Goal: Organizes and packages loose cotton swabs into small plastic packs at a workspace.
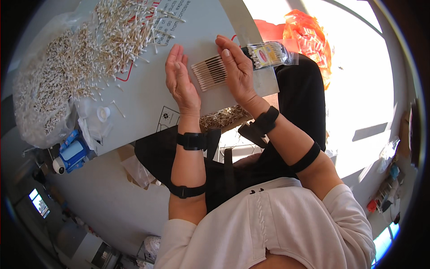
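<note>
Head view: the person sits with a grey board on the lap. Two hands lie on it. The left hand is flat, its fingers straight and pressed together, its edge against one end of a row of cotton swabs. The right hand covers the other end with spread fingers; whether it pinches anything, I cannot tell. The swabs in the row are too many and too close to count. One clear packet of swabs lies just beyond the right hand, near the board's right edge. Farther, toward the left corner, one big loose heap of swabs spreads over the board, uncountable. One orange bag lies far right, partly bleached by sunlight.
</note>
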A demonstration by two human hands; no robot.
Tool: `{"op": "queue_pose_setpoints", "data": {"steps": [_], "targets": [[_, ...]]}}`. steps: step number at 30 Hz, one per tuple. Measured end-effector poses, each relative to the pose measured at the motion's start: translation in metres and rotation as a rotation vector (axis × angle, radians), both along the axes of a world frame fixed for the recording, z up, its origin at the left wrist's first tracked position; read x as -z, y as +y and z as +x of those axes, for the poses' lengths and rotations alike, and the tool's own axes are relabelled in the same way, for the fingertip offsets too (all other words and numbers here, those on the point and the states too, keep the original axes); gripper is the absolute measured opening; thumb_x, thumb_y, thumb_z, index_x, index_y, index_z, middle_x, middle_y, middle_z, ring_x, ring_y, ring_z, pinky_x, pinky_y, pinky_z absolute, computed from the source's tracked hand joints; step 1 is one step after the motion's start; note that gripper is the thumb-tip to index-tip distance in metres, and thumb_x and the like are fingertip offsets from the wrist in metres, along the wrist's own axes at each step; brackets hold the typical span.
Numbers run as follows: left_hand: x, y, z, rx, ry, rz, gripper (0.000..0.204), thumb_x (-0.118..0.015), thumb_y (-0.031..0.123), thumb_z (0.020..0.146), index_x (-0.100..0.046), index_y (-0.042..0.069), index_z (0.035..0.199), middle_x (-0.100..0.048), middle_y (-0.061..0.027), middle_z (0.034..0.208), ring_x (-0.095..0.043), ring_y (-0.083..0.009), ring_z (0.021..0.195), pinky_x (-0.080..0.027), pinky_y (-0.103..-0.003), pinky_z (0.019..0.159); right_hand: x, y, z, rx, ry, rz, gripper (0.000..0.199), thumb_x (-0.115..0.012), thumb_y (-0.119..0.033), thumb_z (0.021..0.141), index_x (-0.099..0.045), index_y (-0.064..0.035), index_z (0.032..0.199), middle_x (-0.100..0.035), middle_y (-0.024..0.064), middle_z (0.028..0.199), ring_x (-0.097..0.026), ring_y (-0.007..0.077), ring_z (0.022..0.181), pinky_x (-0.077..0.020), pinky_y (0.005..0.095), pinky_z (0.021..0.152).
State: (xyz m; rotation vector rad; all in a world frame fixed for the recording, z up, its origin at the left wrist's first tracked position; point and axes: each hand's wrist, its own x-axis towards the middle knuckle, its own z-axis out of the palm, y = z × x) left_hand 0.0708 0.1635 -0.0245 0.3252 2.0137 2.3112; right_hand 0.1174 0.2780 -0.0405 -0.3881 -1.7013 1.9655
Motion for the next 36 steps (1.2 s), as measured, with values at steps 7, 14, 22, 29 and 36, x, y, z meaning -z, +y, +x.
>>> {"op": "queue_pose_setpoints", "data": {"steps": [7, 14, 22, 29, 36], "targets": [[-0.003, -0.019, 0.021, 0.225, 0.606, -1.2, 0.071, -0.038, 0.052, 0.101, -0.027, 0.004, 0.152, -0.023, -0.013, 0.159, -0.02, -0.0277, 0.148, -0.015, -0.049, 0.118, -0.012, 0.01, 0.004, -0.045, 0.016, -0.343, 0.037, -0.044, -0.018, 0.104, -0.052, 0.0067, 0.132, -0.055, 0.0169, 0.133, -0.051, 0.0225, 0.128, -0.0394, 0.0337, 0.111], [-0.005, -0.014, 0.025, 0.255, 0.593, -1.245, 0.079, -0.051, 0.051, 0.094, -0.025, 0.004, 0.152, -0.023, -0.0162, 0.159, -0.021, -0.0317, 0.147, -0.013, -0.054, 0.118, -0.012, 0.01, 0.012, -0.026, -0.027, -0.172, 0.037, -0.044, -0.019, 0.104, -0.053, 0.0041, 0.132, -0.054, 0.0144, 0.135, -0.051, 0.0214, 0.127, -0.0402, 0.0332, 0.11], [-0.012, -0.012, 0.028, 0.341, 0.558, -1.321, 0.078, -0.05, 0.05, 0.095, -0.022, 0.007, 0.154, -0.022, -0.0162, 0.159, -0.018, -0.0304, 0.149, -0.01, -0.053, 0.119, -0.015, 0.023, 0.017, -0.004, -0.066, -0.03, 0.025, -0.054, -0.012, 0.099, -0.06, 0.0028, 0.118, -0.063, 0.0089, 0.117, -0.06, 0.0157, 0.109, -0.0496, 0.0286, 0.094], [-0.004, -0.013, 0.032, 0.317, 0.561, -1.293, 0.079, -0.053, 0.047, 0.094, -0.021, 0.007, 0.154, -0.023, -0.0166, 0.159, -0.018, -0.0308, 0.149, -0.009, -0.054, 0.118, -0.032, 0.051, 0.005, -0.093, -0.309, 0.872, 0.01, -0.067, -0.004, 0.079, -0.066, -0.0056, 0.089, -0.061, 0.0066, 0.097, -0.062, 0.0258, 0.094, -0.0503, 0.0355, 0.078], [-0.003, -0.012, 0.032, 0.306, 0.562, -1.29, 0.08, -0.056, 0.047, 0.093, -0.021, 0.008, 0.154, -0.023, -0.0165, 0.159, -0.019, -0.0312, 0.148, -0.01, -0.056, 0.118, -0.024, 0.058, -0.01, -0.184, -0.2, 1.07, 0.006, -0.066, -0.006, 0.076, -0.064, -0.0067, 0.081, -0.058, 0.004, 0.098, -0.055, 0.0266, 0.101, -0.0472, 0.039, 0.086]]}}
